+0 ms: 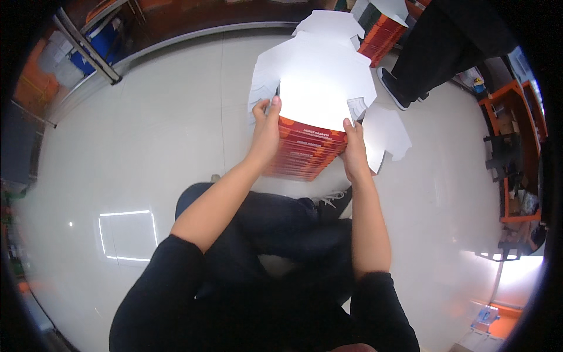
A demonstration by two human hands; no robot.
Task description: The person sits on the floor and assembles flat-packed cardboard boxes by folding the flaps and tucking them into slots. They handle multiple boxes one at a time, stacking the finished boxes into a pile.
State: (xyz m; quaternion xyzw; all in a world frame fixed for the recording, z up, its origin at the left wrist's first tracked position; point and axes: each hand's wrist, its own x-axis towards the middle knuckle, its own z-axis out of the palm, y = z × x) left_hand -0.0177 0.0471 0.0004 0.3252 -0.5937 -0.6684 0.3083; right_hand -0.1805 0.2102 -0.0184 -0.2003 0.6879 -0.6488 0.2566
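Observation:
In front of my knees rises a stack of flat carton blanks (319,76), white on top, with red and orange printed edges facing me. My left hand (268,126) grips the stack's near left corner, thumb on the top edge. At the near right corner, my right hand (354,149) closes on the same stack, its thumb pressed near the top sheet. The fingers beneath and behind the edges are partly hidden. A loose white carton blank (390,135) lies on the floor to the right of the stack.
Another stack of red-edged carton blanks (381,38) stands at the far right, beside a person in dark trousers (451,44). Orange shelving (510,100) lines the right side. A metal-legged rack (94,50) stands at the far left. The floor (135,158) is pale and glossy.

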